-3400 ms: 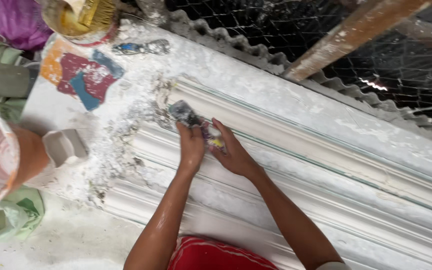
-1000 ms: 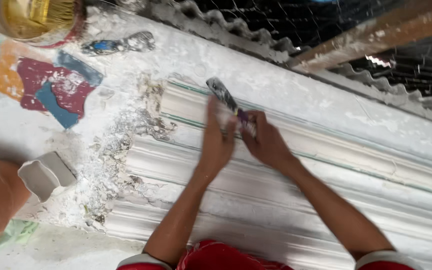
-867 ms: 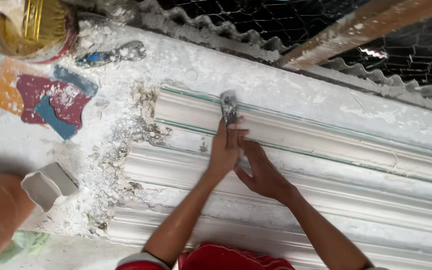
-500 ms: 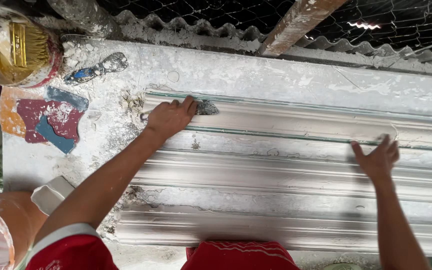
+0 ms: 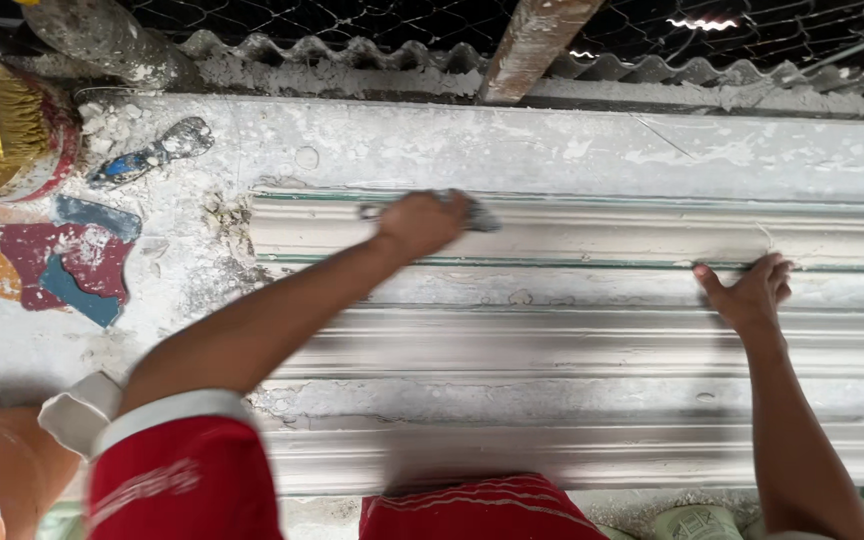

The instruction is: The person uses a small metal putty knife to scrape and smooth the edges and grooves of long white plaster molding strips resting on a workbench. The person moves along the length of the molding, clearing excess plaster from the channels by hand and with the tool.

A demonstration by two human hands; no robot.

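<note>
your left hand (image 5: pixel 422 220) is clenched on a scraper (image 5: pixel 479 218), whose blade lies flat on the upper ridge of the long white moulding (image 5: pixel 572 340) on the bench (image 5: pixel 432 150). the hand and blade are blurred, so the exact grip on the handle cannot be told. your right hand (image 5: pixel 747 292) is released, fingers spread, pressing on the moulding well to the right, just at the green line that runs along it. judged from this, the step in hand is smoothing the top ridge with the blade while the free hand steadies the piece. the next move calls for keeping the blade flat to the profile, with even pressure, and keeping the right hand down so the piece does not shift. loose plaster crumbs (image 5: pixel 227 215) lie at the left end of the moulding. a second, blue-handled tool (image 5: pixel 147 155) lies near the bucket (image 5: pixel 7 125) at the far left, well apart from both hands.
</note>
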